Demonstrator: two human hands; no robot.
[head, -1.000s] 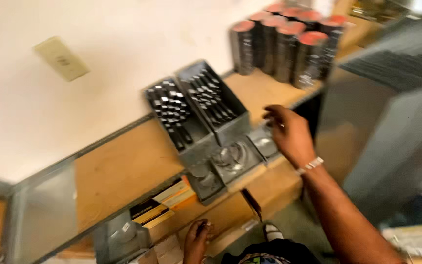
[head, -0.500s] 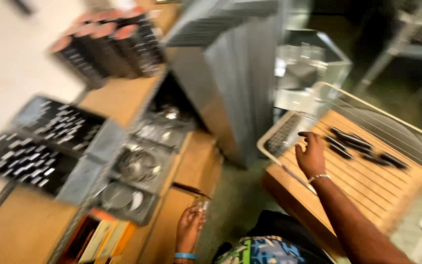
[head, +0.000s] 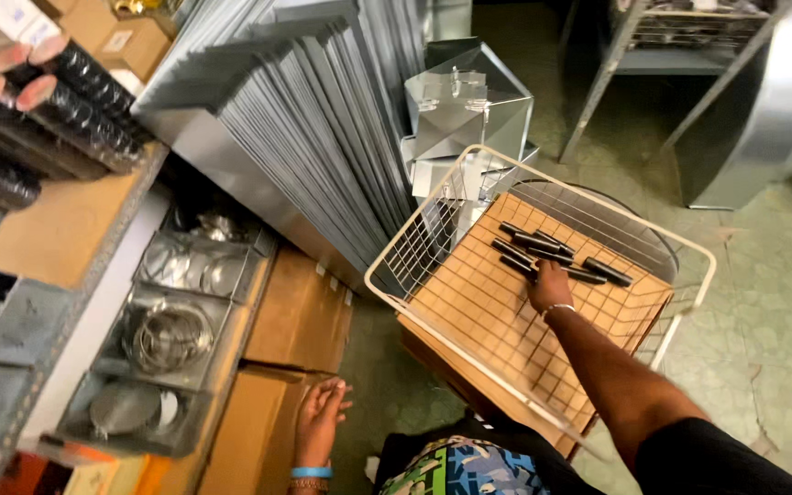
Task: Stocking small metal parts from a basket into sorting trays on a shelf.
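Head view: black tubes (head: 552,254) are laid in a loose cluster on the cardboard liner (head: 478,302) at the far side of the white wire basket (head: 387,266). They are touched at the near edge by the right hand (head: 550,287), fingers spread flat, nothing gripped. Left hand (head: 319,422) is held low beside a cardboard box (head: 300,312), fingers loosely curled, empty. Grey sheet-metal panels (head: 304,137) are stacked just left of the basket.

The wire basket (head: 414,240) is open on top, its cardboard floor bare toward 7 o'clock of the black tubes (head: 556,255). At 10 o'clock, leaning metal sheets (head: 313,137) crowd its rim; a floor gap runs beside the boxes (head: 300,316).
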